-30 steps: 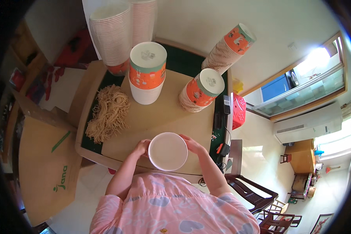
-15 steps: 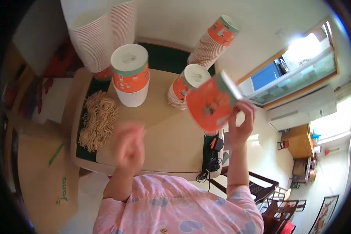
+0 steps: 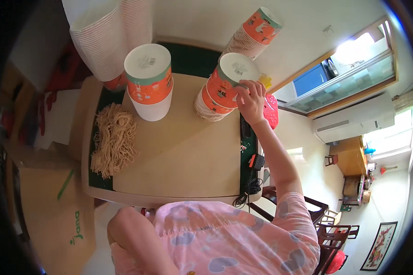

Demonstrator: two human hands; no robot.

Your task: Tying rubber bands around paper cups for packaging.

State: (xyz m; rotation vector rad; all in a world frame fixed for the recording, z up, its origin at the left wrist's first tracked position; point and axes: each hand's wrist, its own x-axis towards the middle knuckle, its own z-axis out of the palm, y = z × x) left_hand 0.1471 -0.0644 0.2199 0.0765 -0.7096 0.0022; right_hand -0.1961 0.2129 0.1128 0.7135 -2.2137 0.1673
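- The right hand reaches to the upper middle of the frame, its fingers curled against the top and side of a leaning stack of orange paper bowls; the stack stands on the worktop, capped by a white bowl bottom.
- The left hand is out of sight: the left arm bends down at the lower left of the frame, below the worktop edge, so I cannot tell whether that hand is spread or closed.
- Left of the touched stack stands a shorter stack of bowls, upside down.
- A heap of dry noodles lies at the left side of the worktop.
- Taller stacks rise at the upper left, and another stack leans behind the hand.
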